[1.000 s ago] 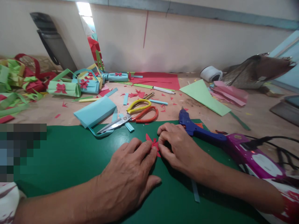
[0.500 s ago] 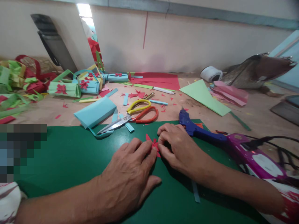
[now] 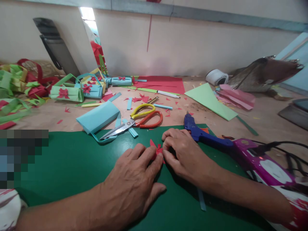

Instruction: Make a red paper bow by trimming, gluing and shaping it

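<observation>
A small red paper bow lies on the green mat, partly hidden under my fingertips. My left hand holds it down from the left, fingers close together and thumb stretched to the side. From the right, my right hand pinches the bow's edge with curled fingers. Beyond the hands rest scissors with one yellow and one orange handle, blades slightly apart. They lie beside a folded light-blue paper purse with a strap. Just past my right hand is a blue glue gun.
Finished paper purses with red bows stand at the back left. A purple-and-white power strip with black cables lies on the right. Green paper, red paper, a marker and several scraps cover the table behind the mat.
My left fingertips have shifted slightly over the red bow, covering more of its lower part. Otherwise both hands and the things around them stay in place.
</observation>
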Tool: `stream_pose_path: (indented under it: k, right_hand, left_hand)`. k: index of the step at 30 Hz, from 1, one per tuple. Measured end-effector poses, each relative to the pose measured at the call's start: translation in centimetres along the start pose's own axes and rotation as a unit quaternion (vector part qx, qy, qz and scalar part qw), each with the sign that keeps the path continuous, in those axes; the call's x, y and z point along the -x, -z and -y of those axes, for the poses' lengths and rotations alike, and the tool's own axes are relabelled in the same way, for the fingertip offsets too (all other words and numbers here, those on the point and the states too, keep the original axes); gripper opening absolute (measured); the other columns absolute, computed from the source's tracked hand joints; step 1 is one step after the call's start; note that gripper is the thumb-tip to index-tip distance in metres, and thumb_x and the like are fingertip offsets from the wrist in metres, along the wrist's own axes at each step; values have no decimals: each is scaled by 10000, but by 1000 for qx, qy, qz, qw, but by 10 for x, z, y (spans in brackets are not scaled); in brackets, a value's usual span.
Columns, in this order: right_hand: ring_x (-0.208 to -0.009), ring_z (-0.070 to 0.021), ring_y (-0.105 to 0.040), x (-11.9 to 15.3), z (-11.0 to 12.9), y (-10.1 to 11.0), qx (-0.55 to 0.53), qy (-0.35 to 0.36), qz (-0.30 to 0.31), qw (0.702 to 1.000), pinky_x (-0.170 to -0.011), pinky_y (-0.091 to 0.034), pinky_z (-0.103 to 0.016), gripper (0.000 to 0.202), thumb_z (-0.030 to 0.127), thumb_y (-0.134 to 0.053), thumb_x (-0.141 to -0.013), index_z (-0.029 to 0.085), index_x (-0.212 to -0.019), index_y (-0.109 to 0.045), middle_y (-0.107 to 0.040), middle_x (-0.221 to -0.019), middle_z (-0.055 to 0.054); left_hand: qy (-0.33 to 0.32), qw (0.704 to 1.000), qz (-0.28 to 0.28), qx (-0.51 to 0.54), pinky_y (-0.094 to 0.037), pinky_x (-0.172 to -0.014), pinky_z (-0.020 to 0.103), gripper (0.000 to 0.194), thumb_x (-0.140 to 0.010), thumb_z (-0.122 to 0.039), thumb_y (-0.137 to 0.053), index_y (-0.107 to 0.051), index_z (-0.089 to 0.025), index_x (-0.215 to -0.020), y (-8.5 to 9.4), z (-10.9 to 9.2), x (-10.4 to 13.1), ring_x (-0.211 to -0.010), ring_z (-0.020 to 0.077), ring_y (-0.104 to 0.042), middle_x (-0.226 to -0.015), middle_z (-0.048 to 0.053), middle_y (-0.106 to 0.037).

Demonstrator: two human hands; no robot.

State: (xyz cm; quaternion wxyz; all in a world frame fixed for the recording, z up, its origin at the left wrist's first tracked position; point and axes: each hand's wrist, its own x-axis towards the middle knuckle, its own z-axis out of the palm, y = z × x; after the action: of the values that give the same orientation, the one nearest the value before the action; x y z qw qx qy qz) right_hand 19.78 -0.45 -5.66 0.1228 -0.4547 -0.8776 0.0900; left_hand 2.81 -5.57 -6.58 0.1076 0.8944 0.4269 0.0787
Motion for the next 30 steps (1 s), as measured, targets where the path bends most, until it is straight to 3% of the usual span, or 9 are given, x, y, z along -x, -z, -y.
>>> stream_pose_path:
  k: [17,23,30]
  right_hand:
    - [-887,-231,-537,0,1,2,-14,-1,7,1000,-824,-377,-414,142,102,-496,-814,166,-707,-566,-583,-860,-77]
    - [-861,-203,-527,3,-11,9,-58,1,5,998,-788,-375,-378,121,116,-570,-802,188,-707,-592,-587,-889,-48]
    - [-815,-175,-518,3,-19,3,-64,20,16,998,-788,-326,-368,90,164,-663,-763,206,-688,-638,-585,-829,-12]
  left_hand:
    - [4,1000,3,-2,-416,-858,473,401,-876,-407,-425,-475,-168,-1194,0,0,0,-994,272,-409,-1185,92,-496]
    - [0,1000,7,-2,-423,-841,470,459,-875,-416,-421,-426,-180,-1269,1,0,0,-993,274,-408,-1200,92,-488]
    - [0,1000,8,7,-411,-848,478,437,-886,-408,-399,-429,-188,-1263,0,1,0,-1004,276,-401,-1203,88,-486]
